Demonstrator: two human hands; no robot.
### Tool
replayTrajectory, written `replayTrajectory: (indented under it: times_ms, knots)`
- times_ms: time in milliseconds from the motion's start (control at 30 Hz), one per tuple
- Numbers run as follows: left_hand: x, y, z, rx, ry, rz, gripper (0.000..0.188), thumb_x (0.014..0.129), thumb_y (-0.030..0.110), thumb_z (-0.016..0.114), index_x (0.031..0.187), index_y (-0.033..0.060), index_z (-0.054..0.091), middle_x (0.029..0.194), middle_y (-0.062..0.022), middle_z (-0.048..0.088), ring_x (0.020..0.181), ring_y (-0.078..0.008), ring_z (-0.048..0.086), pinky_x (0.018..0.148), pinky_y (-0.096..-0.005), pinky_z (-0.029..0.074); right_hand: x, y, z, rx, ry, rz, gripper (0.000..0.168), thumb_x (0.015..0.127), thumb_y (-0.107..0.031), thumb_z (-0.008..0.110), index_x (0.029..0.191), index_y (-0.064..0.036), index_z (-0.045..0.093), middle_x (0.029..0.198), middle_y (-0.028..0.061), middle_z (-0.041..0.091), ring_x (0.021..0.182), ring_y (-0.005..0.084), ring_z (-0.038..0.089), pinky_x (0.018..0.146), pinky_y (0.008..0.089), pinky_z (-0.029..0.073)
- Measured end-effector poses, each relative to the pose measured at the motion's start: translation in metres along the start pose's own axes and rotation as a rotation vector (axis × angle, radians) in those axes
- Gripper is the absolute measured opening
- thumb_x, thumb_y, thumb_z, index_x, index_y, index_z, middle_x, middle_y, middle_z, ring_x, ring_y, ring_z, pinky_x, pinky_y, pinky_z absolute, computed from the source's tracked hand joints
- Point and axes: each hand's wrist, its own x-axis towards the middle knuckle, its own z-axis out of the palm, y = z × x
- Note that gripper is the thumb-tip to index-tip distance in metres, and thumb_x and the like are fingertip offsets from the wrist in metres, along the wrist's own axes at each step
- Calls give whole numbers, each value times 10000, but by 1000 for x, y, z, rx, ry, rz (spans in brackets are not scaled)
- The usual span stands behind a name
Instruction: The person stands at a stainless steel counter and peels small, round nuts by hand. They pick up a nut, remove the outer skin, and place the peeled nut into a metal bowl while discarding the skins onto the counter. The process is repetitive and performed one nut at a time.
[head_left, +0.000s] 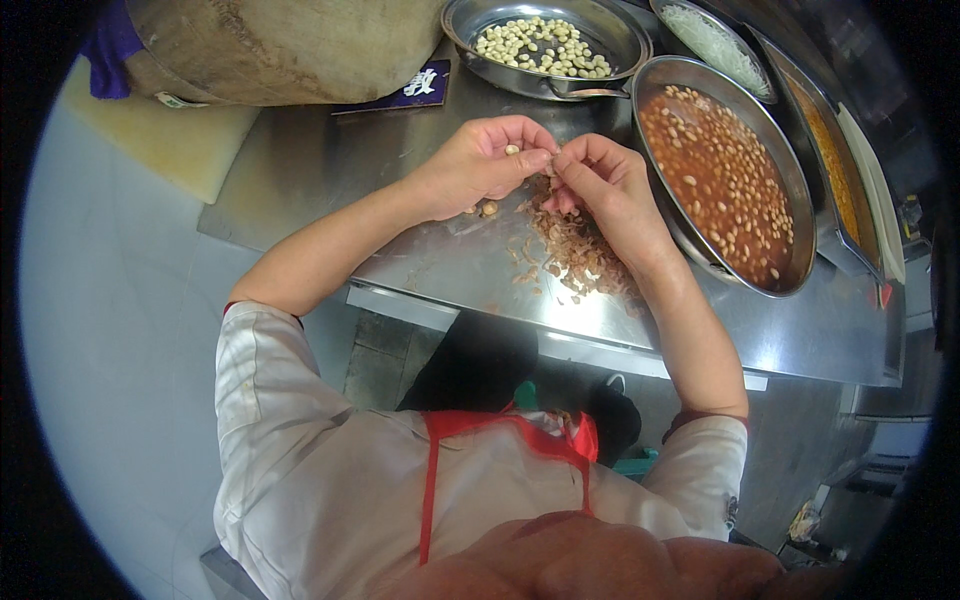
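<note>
My left hand (499, 161) holds a pale, peeled nut or bean (512, 150) in its curled fingers. Its thumb and forefinger meet the fingertips of my right hand (596, 169), pinching a small bit that is too small to make out. Beneath my right hand, a heap of brown papery skins (574, 251) lies on the steel table. Several unpeeled brown nuts or beans (489, 208) are partly hidden under my left hand. Beyond both hands, a round steel pan (553, 87) contains pale peeled ones.
At the right stands a large steel bowl (804, 247) of beans or nuts in reddish liquid. Behind it are a dish of white shreds (716, 46) and a tray of orange food (829, 161). A large cloth-like sack (292, 49) lies at the back left; the table's edge (495, 315) runs before me.
</note>
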Motion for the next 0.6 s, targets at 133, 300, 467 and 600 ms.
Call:
replayTrajectory:
  times_ms: [133, 300, 467, 600]
  knots:
    - [-1, 4, 2, -68, 11, -15, 174, 955, 171, 491, 1068, 55, 554, 828, 13, 568, 498, -2, 338, 421, -162, 242, 1, -1, 1, 15, 47, 5, 92, 864, -68, 571, 845, 22, 576, 712, 48, 584, 595, 86, 568, 585, 221, 486]
    - [0, 4, 1, -73, 6, -44, 174, 967, 173, 465, 1065, 54, 544, 818, 14, 542, 489, -3, 333, 418, -157, 238, 1, 0, 1, 17, 41, -6, 78, 864, -54, 553, 832, 17, 556, 705, 44, 576, 583, 84, 555, 586, 222, 487]
    - [0, 5, 1, -157, 5, -67, 174, 972, 183, 454, 1064, 53, 527, 770, 36, 489, 483, -3, 325, 420, -159, 228, 0, -1, 2, 1, 37, -3, 82, 867, -58, 545, 831, 16, 549, 699, 43, 570, 583, 85, 551, 588, 224, 490]
    - [2, -3, -4, -233, -10, -24, 165, 971, 174, 455, 1063, 49, 513, 787, 31, 493, 497, -4, 334, 432, -165, 237, 1, 0, 2, 0, 50, -28, 92, 873, -65, 533, 828, 14, 549, 695, 45, 568, 585, 87, 547, 586, 229, 490]
